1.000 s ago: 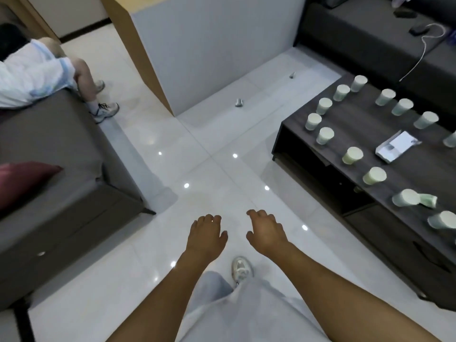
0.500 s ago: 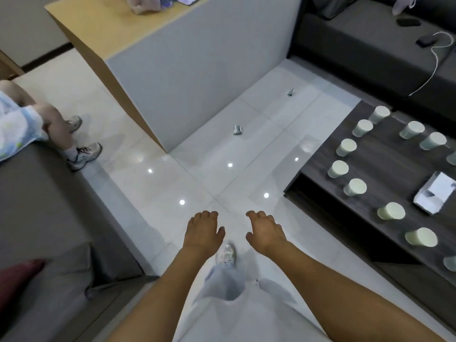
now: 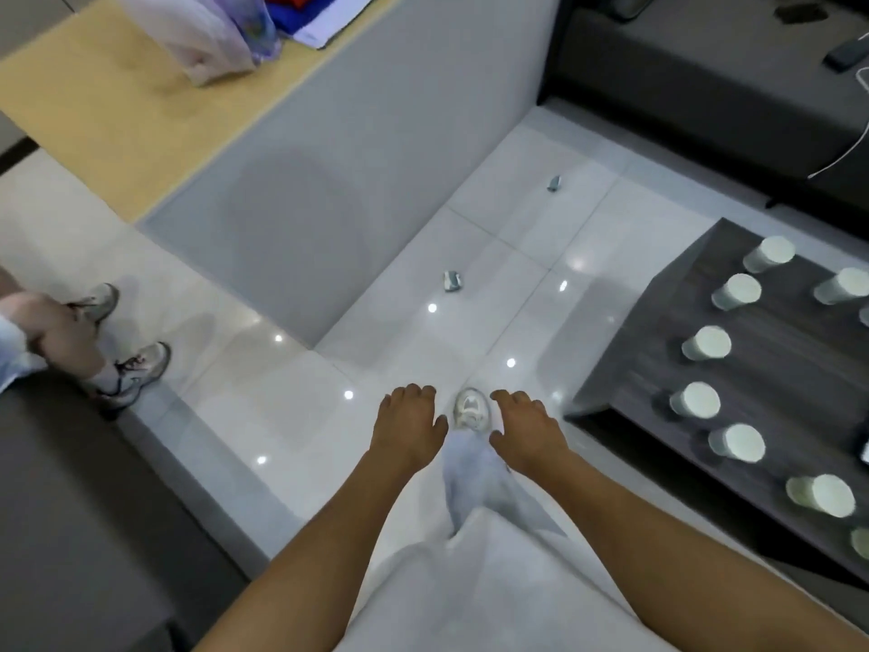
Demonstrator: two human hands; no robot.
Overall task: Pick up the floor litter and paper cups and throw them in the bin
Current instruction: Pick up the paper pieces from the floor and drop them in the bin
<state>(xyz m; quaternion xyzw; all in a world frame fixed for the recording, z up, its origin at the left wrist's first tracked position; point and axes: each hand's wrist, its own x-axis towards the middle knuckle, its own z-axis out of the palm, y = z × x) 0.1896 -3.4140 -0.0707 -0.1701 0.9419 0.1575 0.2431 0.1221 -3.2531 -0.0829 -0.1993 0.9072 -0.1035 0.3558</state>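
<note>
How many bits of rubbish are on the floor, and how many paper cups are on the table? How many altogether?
Litter pieces on the floor: 2
Paper cups on the table: 9, two of them cut off at the picture's edge
Total: 11

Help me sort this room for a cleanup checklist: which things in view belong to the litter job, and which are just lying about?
For the job:
near floor scrap
far floor scrap
paper cups on the coffee table, e.g.
left hand and right hand, both holding nothing

Just lying about:
plastic bag on the counter
white cable on the sofa
</note>
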